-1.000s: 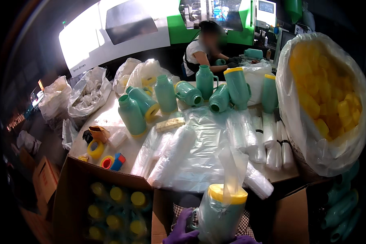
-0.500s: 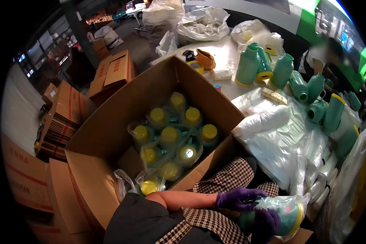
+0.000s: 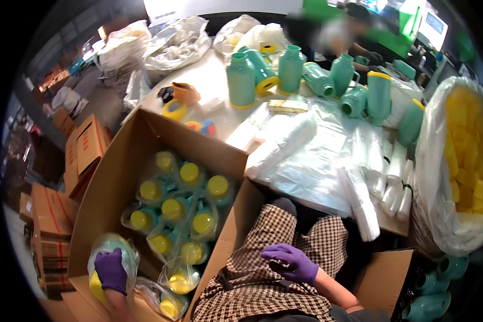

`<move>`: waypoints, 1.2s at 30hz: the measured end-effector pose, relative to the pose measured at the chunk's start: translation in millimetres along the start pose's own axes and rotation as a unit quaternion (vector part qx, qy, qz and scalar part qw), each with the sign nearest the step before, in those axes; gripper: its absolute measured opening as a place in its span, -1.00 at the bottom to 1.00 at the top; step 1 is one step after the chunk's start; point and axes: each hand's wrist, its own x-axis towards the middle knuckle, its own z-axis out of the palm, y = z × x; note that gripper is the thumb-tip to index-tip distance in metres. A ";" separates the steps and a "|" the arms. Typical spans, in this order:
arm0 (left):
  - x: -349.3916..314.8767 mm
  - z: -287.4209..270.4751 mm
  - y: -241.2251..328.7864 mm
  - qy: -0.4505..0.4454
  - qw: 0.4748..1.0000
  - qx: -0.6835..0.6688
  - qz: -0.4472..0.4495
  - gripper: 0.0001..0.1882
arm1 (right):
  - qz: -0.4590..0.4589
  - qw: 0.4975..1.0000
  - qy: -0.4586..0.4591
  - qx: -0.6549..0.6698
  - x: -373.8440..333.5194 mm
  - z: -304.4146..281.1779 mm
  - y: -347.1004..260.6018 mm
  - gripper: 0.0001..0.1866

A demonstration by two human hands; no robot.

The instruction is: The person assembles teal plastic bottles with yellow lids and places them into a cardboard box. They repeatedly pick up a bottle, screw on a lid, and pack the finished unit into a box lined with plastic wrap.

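My left hand (image 3: 111, 271), in a purple glove, is closed on a green thermos flask (image 3: 121, 248) with a yellow end, wrapped in a clear plastic bag. It holds the flask at the near left side of a large open cardboard box (image 3: 108, 188). Several thermos flasks with yellow caps (image 3: 173, 209) stand inside the box, many in clear bags. My right hand (image 3: 292, 263), also gloved in purple, hovers over my checkered apron (image 3: 276, 225). Its fingers are apart and hold nothing.
Clear plastic bags (image 3: 300, 161) and uncapped green flasks (image 3: 241, 80) cover the table ahead. A sack of yellow parts (image 3: 469, 155) stands at right, above more green flasks (image 3: 432, 306) in a carton. Folded cartons (image 3: 53, 214) stack up at left. A co-worker (image 3: 338, 40) is across the table.
My left hand has carried the bagged flask from the lower right across to the left side of the box. My right hand has let go of it. The view has swung right.
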 end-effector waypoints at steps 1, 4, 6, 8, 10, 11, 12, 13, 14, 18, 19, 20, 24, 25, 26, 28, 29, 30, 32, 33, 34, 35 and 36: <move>14.1 57.3 4.7 -0.069 0.993 0.092 -0.005 -0.80 | -0.003 0.998 0.032 -0.046 -0.2 -15.5 2.9 -0.51; 51.3 179.3 47.9 -0.154 0.971 0.044 0.176 -0.87 | 0.004 0.969 0.182 -0.166 -11.6 -74.1 23.2 -0.62; 57.3 215.3 78.1 -0.280 0.937 0.049 0.204 -0.75 | 0.053 0.941 0.285 -0.173 -17.7 -122.6 50.8 -0.66; 63.1 207.5 105.1 -0.317 0.927 0.025 0.200 -0.72 | 0.099 0.898 0.413 -0.116 -22.0 -182.8 79.4 -0.72; 66.6 161.5 115.7 -0.314 0.931 -0.012 0.187 -0.70 | 0.130 0.859 0.483 -0.110 -33.2 -256.8 118.5 -0.65; 65.9 130.7 115.8 -0.304 0.934 -0.036 0.185 -0.69 | 0.154 0.836 0.504 -0.150 -27.7 -291.2 129.9 -0.55; 70.1 89.0 118.5 -0.279 0.939 -0.071 0.190 -0.68 | 0.151 0.810 0.528 -0.204 -28.9 -329.6 154.7 -0.47; 71.6 50.4 120.3 -0.247 0.941 -0.107 0.203 -0.67 | 0.211 0.790 0.539 -0.200 -16.9 -361.0 166.4 -0.35; 74.2 6.7 126.7 -0.219 0.934 -0.159 0.233 -0.68 | 0.261 0.774 0.547 -0.186 -3.6 -389.2 175.0 -0.15; 91.5 -94.6 186.2 -0.077 0.907 -0.344 0.230 -0.74 | 0.443 0.561 0.510 -0.479 9.2 -510.8 273.2 0.36; 95.3 -94.5 197.4 -0.053 0.901 -0.351 0.251 -0.74 | 0.533 0.582 0.454 -0.413 22.2 -530.1 275.8 0.52; 99.3 -90.2 209.0 -0.027 0.893 -0.357 0.274 -0.73 | 0.567 0.574 0.453 -0.380 36.4 -540.2 282.6 0.56; 106.4 -76.2 248.1 0.049 0.850 -0.365 0.377 -0.69 | 0.558 0.570 0.485 -0.358 56.1 -555.7 311.0 0.39; 107.0 -98.9 249.6 -0.011 0.847 -0.390 0.361 -0.66 | 0.541 0.588 0.492 -0.345 54.8 -553.0 314.8 0.31; 107.7 -91.1 253.2 -0.003 0.848 -0.384 0.364 -0.65 | 0.523 0.606 0.500 -0.330 52.5 -548.7 317.5 0.23; 115.9 -71.9 262.8 0.020 0.844 -0.376 0.383 -0.64 | 0.328 0.681 0.619 -0.214 34.7 -545.7 312.1 -0.27; 127.8 -66.7 270.4 0.026 0.822 -0.399 0.406 -0.66 | 0.209 0.705 0.664 -0.136 5.0 -556.0 318.7 -0.34; 140.3 -71.5 282.3 0.030 0.797 -0.424 0.430 -0.67 | 0.084 0.715 0.691 -0.061 -27.1 -565.8 315.1 -0.40; 132.4 -94.7 282.2 0.039 0.781 -0.459 0.422 -0.71 | 0.155 0.714 0.681 0.053 -15.9 -543.6 287.6 -0.27; 129.3 -106.3 284.5 0.041 0.766 -0.477 0.428 -0.72 | 0.199 0.735 0.648 -0.015 -13.4 -532.0 265.0 -0.19; 127.9 -113.4 288.0 0.046 0.750 -0.496 0.435 -0.74 | 0.239 0.749 0.612 -0.084 -13.2 -525.5 248.6 -0.12; 125.9 -118.2 294.6 0.082 0.732 -0.497 0.459 -0.73 | 0.329 0.740 0.557 -0.183 -16.0 -520.8 236.5 0.07; 127.5 -123.6 305.7 0.117 0.707 -0.495 0.491 -0.72 | 0.332 0.732 0.548 -0.230 -24.9 -514.7 226.2 0.10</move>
